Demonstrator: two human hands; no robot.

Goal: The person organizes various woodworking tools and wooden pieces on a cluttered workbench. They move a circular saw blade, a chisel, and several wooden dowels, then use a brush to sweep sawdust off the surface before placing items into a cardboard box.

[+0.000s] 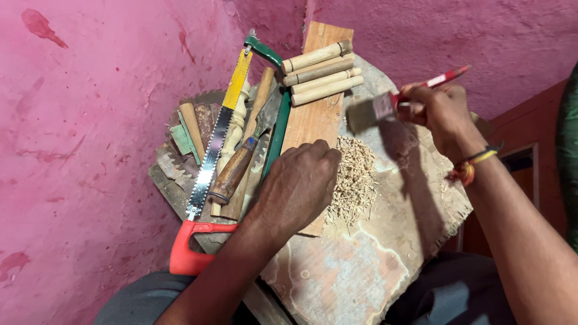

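Paintbrush [385, 105] raised in right hand [442, 117]; left hand [298, 183] flat.

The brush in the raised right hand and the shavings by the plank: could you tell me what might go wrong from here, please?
1. The right hand holds the brush above the loose shavings; a sweep could scatter them over the worktop's edge.
2. The left hand rests on the plank close to the saw blade; a slip could meet its teeth.
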